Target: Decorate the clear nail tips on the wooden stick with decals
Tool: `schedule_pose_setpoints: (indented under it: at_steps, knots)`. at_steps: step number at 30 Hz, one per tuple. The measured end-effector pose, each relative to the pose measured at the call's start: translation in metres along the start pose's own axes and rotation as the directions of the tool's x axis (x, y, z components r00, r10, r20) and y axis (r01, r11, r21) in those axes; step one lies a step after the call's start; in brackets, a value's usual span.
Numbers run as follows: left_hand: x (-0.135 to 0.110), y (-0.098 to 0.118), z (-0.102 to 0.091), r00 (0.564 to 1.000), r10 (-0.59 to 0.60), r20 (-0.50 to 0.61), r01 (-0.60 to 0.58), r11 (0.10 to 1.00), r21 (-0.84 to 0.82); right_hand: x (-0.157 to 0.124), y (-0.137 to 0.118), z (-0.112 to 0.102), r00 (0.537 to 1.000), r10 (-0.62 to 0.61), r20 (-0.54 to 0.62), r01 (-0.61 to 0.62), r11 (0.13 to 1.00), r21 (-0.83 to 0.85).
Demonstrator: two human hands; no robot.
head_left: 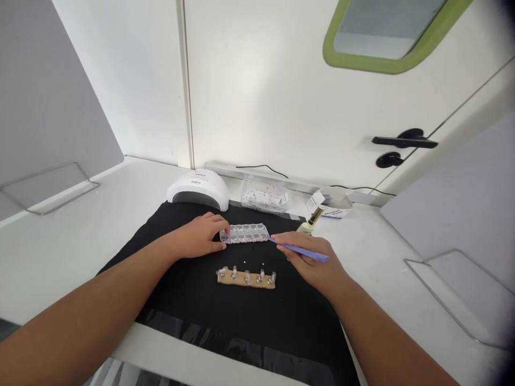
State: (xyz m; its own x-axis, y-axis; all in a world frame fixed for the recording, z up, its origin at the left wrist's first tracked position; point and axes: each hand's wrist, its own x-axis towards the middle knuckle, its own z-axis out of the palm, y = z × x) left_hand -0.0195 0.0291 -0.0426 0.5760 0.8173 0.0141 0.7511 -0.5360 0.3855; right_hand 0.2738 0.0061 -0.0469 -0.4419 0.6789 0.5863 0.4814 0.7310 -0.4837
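The person's left forearm (108, 287) and right forearm (382, 324) extend forward, bare, converging. Left hand (201, 236) — palm down, fingers bent, thumb spaced from the index finger. Right hand (317, 271) — thumb and fingertips drawn together in a pen-style pinch.

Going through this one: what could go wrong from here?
The purple stick in the right hand has its tip at the right end of the clear case; a slip might jolt the case.
Two tiny white bits, one here, lie loose on the black mat and could get brushed away.
The bottle stands close beyond that hand and might be knocked.
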Motion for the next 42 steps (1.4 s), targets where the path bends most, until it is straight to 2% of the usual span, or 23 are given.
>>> schedule_pose_setpoints:
  at_steps: [20, 42]
  knots:
    - [-0.0005, -0.0006, 0.0013, 1.000, -0.004, -0.002, 0.004, 1.000, 0.004, 0.0018, -0.0010, -0.0062, 0.998, 0.057, -0.004, -0.056, 0.997, 0.056]
    - [-0.0018, -0.0003, 0.0018, 1.000, -0.009, -0.008, 0.009, 1.000, -0.001, 0.0014, 0.0012, -0.0049, 1.000, 0.028, -0.005, -0.027, 0.999, 0.040]
